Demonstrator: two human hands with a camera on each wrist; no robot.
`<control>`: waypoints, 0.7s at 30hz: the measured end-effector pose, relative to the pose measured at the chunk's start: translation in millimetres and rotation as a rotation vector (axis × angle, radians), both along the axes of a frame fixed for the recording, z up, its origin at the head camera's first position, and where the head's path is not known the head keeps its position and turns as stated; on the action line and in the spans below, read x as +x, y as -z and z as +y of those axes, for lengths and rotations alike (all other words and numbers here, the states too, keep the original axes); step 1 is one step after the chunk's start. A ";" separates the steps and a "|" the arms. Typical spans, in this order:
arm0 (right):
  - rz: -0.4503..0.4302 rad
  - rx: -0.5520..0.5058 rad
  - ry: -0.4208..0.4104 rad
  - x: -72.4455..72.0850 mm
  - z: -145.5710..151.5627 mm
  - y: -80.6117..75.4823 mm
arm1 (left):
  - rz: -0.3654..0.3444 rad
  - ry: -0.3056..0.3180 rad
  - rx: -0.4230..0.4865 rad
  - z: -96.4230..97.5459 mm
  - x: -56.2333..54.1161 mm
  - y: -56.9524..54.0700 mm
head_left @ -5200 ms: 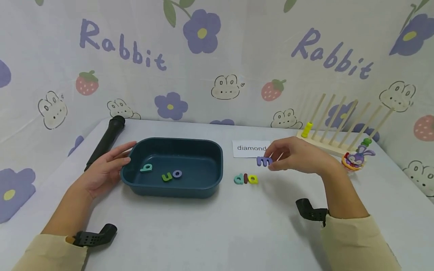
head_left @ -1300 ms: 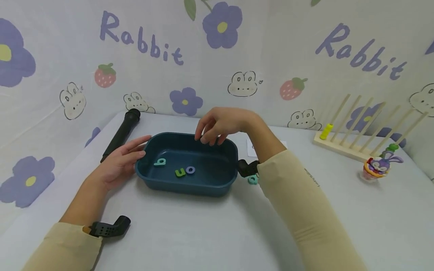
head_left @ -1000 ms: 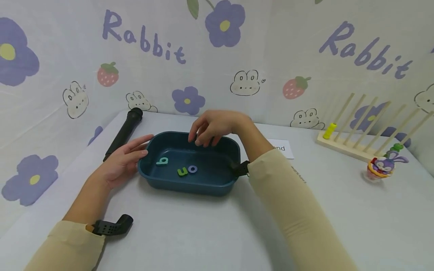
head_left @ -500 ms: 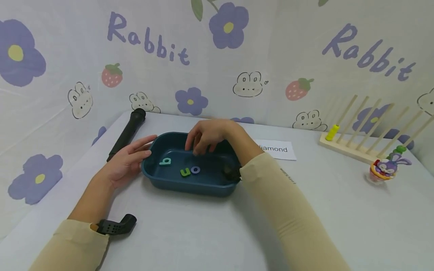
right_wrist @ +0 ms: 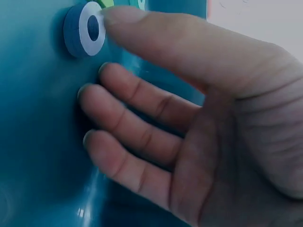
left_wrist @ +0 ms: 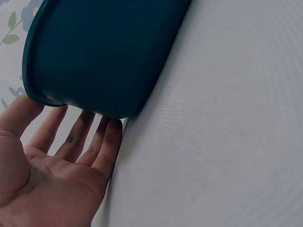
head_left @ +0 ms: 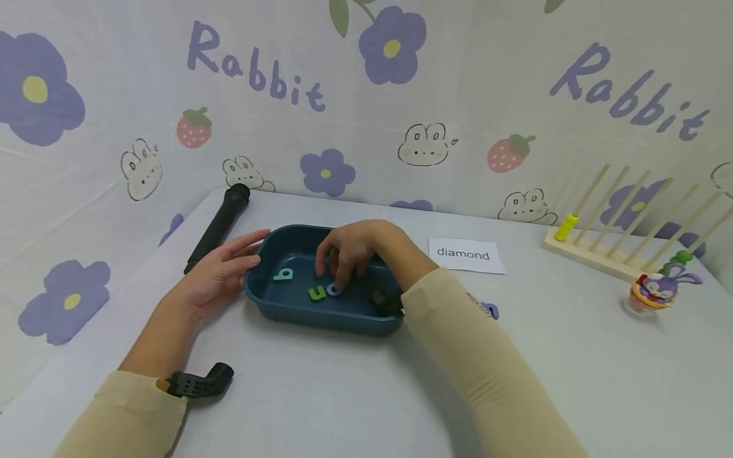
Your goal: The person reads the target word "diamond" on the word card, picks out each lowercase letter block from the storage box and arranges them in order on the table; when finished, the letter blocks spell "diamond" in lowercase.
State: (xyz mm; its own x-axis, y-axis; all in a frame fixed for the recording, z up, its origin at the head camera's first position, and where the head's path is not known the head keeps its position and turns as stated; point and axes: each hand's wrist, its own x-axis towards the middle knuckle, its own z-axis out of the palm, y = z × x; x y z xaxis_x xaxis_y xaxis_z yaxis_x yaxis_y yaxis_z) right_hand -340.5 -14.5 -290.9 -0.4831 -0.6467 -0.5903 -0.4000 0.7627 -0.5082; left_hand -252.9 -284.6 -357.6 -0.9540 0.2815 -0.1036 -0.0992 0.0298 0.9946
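My right hand (head_left: 352,248) reaches down into a dark teal tray (head_left: 321,323). Its thumb tip is right at a small purple letter o (head_left: 332,291), overlapping its edge, and the other fingers curve loosely. In the right wrist view the o (right_wrist: 98,38) lies on the tray's floor beside the thumb. Left of it lie a green letter u (head_left: 317,293) and a teal b-shaped letter (head_left: 283,275). My left hand (head_left: 214,273) rests against the tray's left end; in the left wrist view, its extended fingers (left_wrist: 75,135) touch the wall and rim.
A card (head_left: 466,256) printed "diamond" lies right of the tray. Part of a purple letter (head_left: 491,310) shows past my right sleeve. A black microphone (head_left: 220,226) lies at left. A wooden peg rack (head_left: 601,256) and a rabbit figurine (head_left: 658,289) stand at right.
Earlier my right hand held a purple letter m near the card, beside several letters. It has since moved over the tray without the m and lowered to the o. My left hand stays at the tray.
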 end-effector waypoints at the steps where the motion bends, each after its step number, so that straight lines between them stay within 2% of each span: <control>1: -0.003 0.007 -0.005 0.4 0.0 1.5 | 0.000 0.001 -0.001 0.1 0.3 -0.1; 7: -0.014 0.039 -0.034 2.9 -2.9 7.2 | -0.001 0.003 -0.002 -1.8 1.3 0.3; 13: 0.056 0.062 -0.017 4.6 -5.9 6.5 | 0.013 0.000 0.015 -2.4 1.4 -0.9; 21: 0.055 0.036 -0.008 3.4 -0.9 8.7 | 0.011 0.000 0.018 0.4 -0.4 0.3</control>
